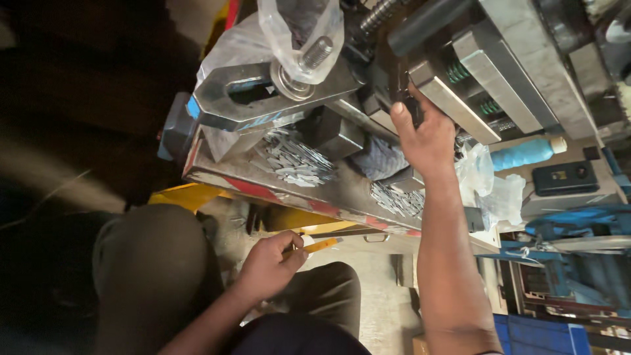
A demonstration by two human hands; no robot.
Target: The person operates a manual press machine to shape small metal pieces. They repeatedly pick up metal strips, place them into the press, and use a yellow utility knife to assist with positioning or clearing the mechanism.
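My left hand (269,266) is closed around a thin orange-handled tool (322,245), held low above my knees, just under the press table's red-and-white front edge (282,196). My right hand (426,135) reaches up into the machine, fingers against a dark part beside a grey steel die block (453,100) with green springs (460,71). Whether it grips anything there is hidden. Two heaps of small flat grey metal pieces lie on the table, one heap (296,160) at left and the other heap (397,199) near my right wrist.
A heavy slotted steel clamp (263,98) with a threaded bolt (314,56) sits under a clear plastic bag (299,26). A blue thread spool (522,153), a black box (564,177), crumpled plastic (490,184) and blue machinery (578,236) stand at right. Yellow frame (184,195) below.
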